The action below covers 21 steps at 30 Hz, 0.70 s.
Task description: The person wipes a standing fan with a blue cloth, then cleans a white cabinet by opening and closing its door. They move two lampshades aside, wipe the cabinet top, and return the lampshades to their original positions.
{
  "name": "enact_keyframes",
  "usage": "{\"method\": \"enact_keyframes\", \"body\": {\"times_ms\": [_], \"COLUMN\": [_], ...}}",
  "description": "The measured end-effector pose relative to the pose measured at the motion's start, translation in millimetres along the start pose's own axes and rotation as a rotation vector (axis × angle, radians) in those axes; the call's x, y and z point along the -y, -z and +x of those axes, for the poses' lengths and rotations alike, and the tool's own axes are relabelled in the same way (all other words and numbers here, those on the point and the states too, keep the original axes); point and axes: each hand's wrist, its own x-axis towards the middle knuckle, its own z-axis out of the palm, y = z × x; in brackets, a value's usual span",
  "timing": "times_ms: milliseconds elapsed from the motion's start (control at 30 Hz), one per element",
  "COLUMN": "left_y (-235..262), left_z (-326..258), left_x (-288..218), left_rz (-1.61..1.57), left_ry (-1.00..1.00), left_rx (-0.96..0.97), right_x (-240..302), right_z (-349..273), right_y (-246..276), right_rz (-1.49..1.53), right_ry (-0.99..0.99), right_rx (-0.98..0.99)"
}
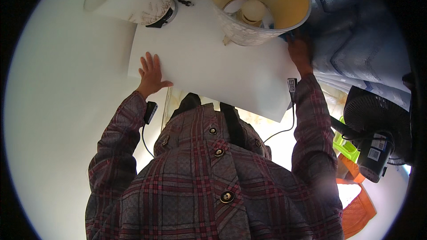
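My left hand point(152, 77) rests with fingers spread on the left part of a white tabletop point(200, 58), holding nothing. My right hand point(300, 53) is at the table's right edge, beside a table lamp point(249, 38) with a patterned pale shade, yellowish inside, and a round bulb. The fingers of that hand are bent and partly hidden by the shade. A bit of blue material point(284, 36) shows at their tips; what it is I cannot make out. At the far left stands a white tapered vessel-like object point(133, 0) with brown grass patterns and a dark shiny band.
A short black cable point(183, 2) lies beside the white object. Blue patterned curtain fabric point(356, 31) hangs along the right. Below it are a black fan point(376, 124), a bright green plastic item point(346, 146) and an orange-brown piece point(358, 209). A pale wall point(66, 106) fills the left.
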Motion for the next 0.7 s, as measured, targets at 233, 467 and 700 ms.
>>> {"method": "enact_keyframes", "body": {"times_ms": [233, 467, 700], "left_y": [-4, -2, -6], "left_z": [1, 0, -7], "left_x": [2, -1, 3], "left_rz": [-0.018, -0.047, -0.103], "left_ry": [-0.031, -0.045, -0.106], "left_rx": [-0.013, -0.020, -0.151], "right_x": [48, 145, 219], "right_z": [-153, -207, -165], "right_y": [19, 40, 40], "right_rz": [-0.029, 0.176, 0.223], "right_ry": [0.028, 0.334, 0.530], "right_rx": [-0.084, 0.083, 0.182]}}
